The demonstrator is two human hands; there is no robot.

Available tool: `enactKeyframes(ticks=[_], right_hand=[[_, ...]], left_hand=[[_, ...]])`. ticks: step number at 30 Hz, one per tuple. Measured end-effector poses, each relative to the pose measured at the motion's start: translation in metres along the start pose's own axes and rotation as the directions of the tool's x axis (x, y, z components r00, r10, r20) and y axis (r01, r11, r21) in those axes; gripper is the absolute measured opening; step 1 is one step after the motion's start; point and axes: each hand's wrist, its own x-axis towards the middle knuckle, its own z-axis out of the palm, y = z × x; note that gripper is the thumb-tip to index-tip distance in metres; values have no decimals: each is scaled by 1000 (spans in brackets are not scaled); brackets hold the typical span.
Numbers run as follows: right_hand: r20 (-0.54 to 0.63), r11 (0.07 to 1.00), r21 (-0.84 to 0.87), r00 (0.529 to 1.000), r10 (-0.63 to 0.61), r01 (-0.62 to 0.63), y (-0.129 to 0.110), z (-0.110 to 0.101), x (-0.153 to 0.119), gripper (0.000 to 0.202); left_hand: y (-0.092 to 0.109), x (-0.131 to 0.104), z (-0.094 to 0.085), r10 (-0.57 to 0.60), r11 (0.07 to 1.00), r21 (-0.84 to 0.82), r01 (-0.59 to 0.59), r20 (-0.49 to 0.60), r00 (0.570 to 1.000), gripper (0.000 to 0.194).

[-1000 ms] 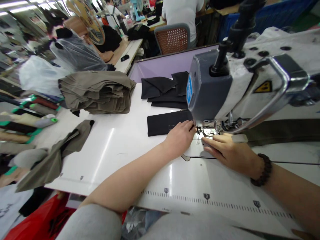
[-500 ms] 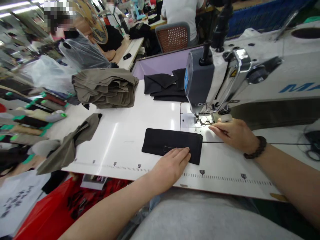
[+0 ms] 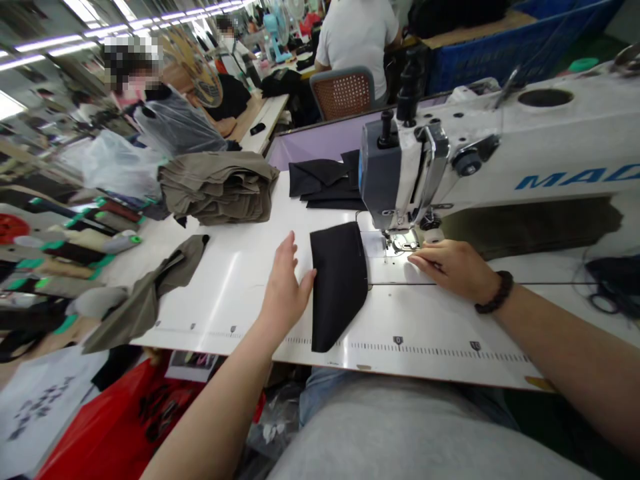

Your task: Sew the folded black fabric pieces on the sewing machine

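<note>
A black fabric piece (image 3: 337, 287) lies on the white sewing table, its long side running front to back and its lower right corner slanted. My left hand (image 3: 286, 287) is at its left edge, fingers stretched out and thumb apart, the thumb tip touching or just over the fabric. Beside the needle area of the sewing machine (image 3: 400, 173), my right hand (image 3: 453, 267) is closed in a pinch near the presser foot (image 3: 405, 243). Whatever its fingertips hold, if anything, is too small to make out.
Behind lie more black fabric pieces (image 3: 325, 183) and a stack of olive-brown fabric (image 3: 220, 187). A loose olive piece (image 3: 150, 290) hangs over the table's left front edge. Thread cones (image 3: 75, 250) stand at left. A person in a white shirt (image 3: 357, 33) sits beyond a chair (image 3: 343, 93).
The black fabric piece has turned from lying crosswise to lengthwise. My left hand has moved from on top of it to its left edge. My right hand stays by the presser foot.
</note>
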Motion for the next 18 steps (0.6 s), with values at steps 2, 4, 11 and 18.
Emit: enactKeyframes(ticks=[2,4,11,18], right_hand=[[9,1000,10,1000,-9,9,-1,1,0,37],[24,1000,22,999,-23,22,-3,1,-1,38],[110,992,25,986,-127,125,-14,1,-2,36],[112,964,-64,962,-250,258,-17,3,-4,33]], left_hand=[[-5,-9,9,190,944,239,-227,169,967,38],[-2,-17,12,320,847,275,-454,419,850,26],[2,-12,24,255,780,309,-544,637,727,32],[-3,13,73,326,753,306,-582,595,734,41]])
